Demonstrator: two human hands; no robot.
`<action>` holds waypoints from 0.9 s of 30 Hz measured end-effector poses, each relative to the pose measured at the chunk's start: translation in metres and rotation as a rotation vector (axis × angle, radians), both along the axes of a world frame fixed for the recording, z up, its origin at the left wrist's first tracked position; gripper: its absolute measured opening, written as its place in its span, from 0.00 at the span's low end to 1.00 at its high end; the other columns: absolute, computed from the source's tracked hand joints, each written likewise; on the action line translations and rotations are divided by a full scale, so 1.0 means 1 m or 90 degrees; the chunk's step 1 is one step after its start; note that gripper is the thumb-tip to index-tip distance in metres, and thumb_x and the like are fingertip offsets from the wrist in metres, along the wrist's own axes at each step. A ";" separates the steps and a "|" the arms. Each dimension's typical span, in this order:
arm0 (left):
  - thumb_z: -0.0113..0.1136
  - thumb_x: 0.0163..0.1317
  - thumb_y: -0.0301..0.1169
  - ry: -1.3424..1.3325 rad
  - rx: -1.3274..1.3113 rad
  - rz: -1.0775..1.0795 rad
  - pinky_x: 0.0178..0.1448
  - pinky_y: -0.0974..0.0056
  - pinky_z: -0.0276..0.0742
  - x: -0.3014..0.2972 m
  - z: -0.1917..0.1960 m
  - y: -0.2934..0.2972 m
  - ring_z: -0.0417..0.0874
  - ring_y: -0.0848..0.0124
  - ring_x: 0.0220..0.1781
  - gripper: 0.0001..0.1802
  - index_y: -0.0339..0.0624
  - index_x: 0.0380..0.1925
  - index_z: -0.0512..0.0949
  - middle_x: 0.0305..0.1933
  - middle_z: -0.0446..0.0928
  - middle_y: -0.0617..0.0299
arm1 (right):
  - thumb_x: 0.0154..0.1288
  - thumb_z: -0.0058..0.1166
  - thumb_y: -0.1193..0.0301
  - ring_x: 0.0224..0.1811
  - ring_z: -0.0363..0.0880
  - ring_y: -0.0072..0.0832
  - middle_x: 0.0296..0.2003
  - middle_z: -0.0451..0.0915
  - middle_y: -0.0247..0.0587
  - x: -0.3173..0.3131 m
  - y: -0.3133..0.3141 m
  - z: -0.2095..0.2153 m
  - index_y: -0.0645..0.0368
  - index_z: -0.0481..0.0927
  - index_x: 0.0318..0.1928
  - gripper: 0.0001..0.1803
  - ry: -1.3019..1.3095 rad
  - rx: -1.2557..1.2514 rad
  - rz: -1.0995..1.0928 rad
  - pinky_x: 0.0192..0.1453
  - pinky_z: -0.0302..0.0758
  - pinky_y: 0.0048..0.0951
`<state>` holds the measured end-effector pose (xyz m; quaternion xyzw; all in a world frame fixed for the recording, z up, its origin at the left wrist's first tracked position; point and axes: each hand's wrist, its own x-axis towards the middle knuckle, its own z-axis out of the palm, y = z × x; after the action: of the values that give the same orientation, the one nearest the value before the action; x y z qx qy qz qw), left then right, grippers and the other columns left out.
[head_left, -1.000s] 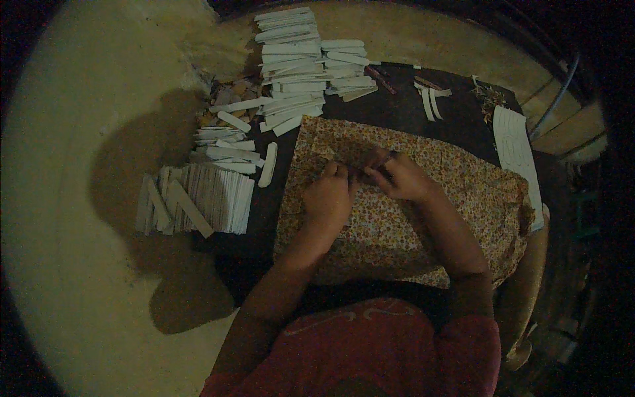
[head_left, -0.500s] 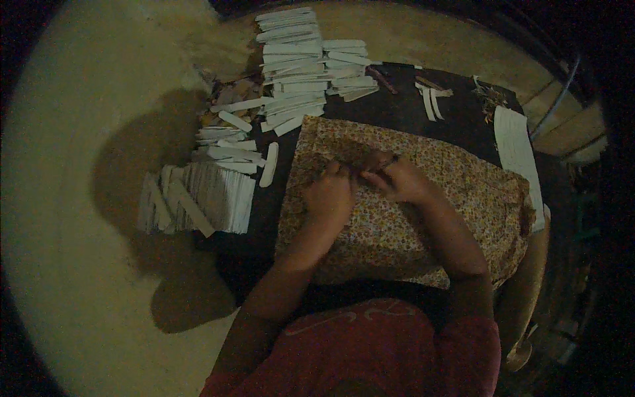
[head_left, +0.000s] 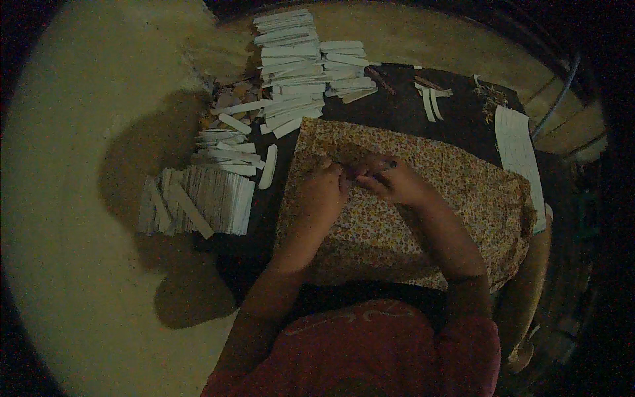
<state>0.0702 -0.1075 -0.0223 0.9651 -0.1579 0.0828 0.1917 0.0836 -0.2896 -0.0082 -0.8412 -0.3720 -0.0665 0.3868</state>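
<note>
A floral-patterned cloth [head_left: 397,245] in yellow and brown lies across my lap and over the near part of a dark board. Above its upper left part, my left hand [head_left: 325,186] is closed, its fingertips pressed together. Close beside it, my right hand [head_left: 395,180] has its thumb and fingers bent in a pinch toward the left fingertips. Whatever sits between the fingers is too small and dark to make out. A dark spot, perhaps a ring, shows on a right finger.
White paper strips are piled on the far side [head_left: 291,73]. A dense stack of strips [head_left: 218,202] stands at the left, and a loose white strip [head_left: 268,167] lies beside it. Thin curved strips [head_left: 431,104] and a long white sheet [head_left: 519,149] lie at the right.
My right fingers have drawn slightly closer to the left fingertips. The left hand has shifted a little to the left. The piles and cloth look the same.
</note>
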 end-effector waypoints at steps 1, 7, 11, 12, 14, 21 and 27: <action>0.54 0.52 0.31 -0.039 -0.023 -0.012 0.37 0.54 0.77 0.001 0.003 0.001 0.79 0.56 0.35 0.09 0.39 0.32 0.74 0.44 0.73 0.53 | 0.56 0.55 0.72 0.35 0.76 0.38 0.32 0.77 0.43 0.001 -0.002 -0.003 0.59 0.75 0.33 0.05 0.001 0.002 0.001 0.40 0.73 0.34; 0.56 0.48 0.26 0.031 -0.024 -0.017 0.47 0.55 0.74 0.002 0.013 0.007 0.77 0.55 0.45 0.11 0.40 0.35 0.75 0.48 0.73 0.52 | 0.56 0.55 0.72 0.35 0.77 0.37 0.33 0.77 0.42 -0.001 0.001 -0.004 0.59 0.76 0.34 0.06 0.003 0.032 0.009 0.39 0.74 0.33; 0.57 0.46 0.24 0.095 -0.017 -0.012 0.49 0.56 0.73 0.008 0.016 0.015 0.76 0.56 0.47 0.14 0.43 0.36 0.77 0.48 0.74 0.54 | 0.55 0.56 0.75 0.36 0.77 0.37 0.33 0.78 0.42 -0.003 0.003 0.005 0.59 0.76 0.34 0.06 0.044 0.052 0.007 0.39 0.74 0.34; 0.57 0.46 0.23 0.085 -0.017 -0.025 0.49 0.56 0.73 0.010 0.015 0.016 0.76 0.57 0.47 0.14 0.44 0.36 0.78 0.48 0.74 0.55 | 0.55 0.56 0.75 0.36 0.77 0.37 0.34 0.78 0.41 -0.003 0.001 0.004 0.59 0.76 0.35 0.06 0.064 0.067 0.008 0.39 0.74 0.34; 0.57 0.45 0.23 0.075 -0.013 -0.039 0.48 0.57 0.73 0.012 0.017 0.019 0.76 0.57 0.46 0.14 0.45 0.35 0.79 0.46 0.75 0.56 | 0.54 0.56 0.77 0.37 0.78 0.37 0.35 0.78 0.42 -0.001 -0.004 -0.001 0.59 0.77 0.35 0.06 0.070 0.069 0.028 0.41 0.74 0.34; 0.58 0.44 0.24 0.094 0.001 -0.057 0.47 0.58 0.74 0.020 0.022 0.019 0.77 0.59 0.44 0.13 0.46 0.33 0.80 0.41 0.76 0.60 | 0.53 0.56 0.79 0.42 0.78 0.37 0.37 0.79 0.44 0.002 0.003 -0.023 0.59 0.76 0.35 0.08 0.112 0.108 0.059 0.46 0.74 0.35; 0.56 0.47 0.25 0.067 -0.061 -0.107 0.45 0.57 0.74 0.029 0.005 0.031 0.77 0.58 0.44 0.12 0.48 0.34 0.79 0.40 0.76 0.60 | 0.53 0.56 0.80 0.42 0.78 0.39 0.37 0.78 0.47 0.003 -0.001 -0.021 0.59 0.74 0.36 0.09 0.027 0.120 0.093 0.46 0.74 0.36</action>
<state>0.0990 -0.0768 -0.0171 0.9412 -0.2239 0.0232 0.2521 0.0871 -0.2905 -0.0292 -0.7728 -0.4163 -0.0551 0.4759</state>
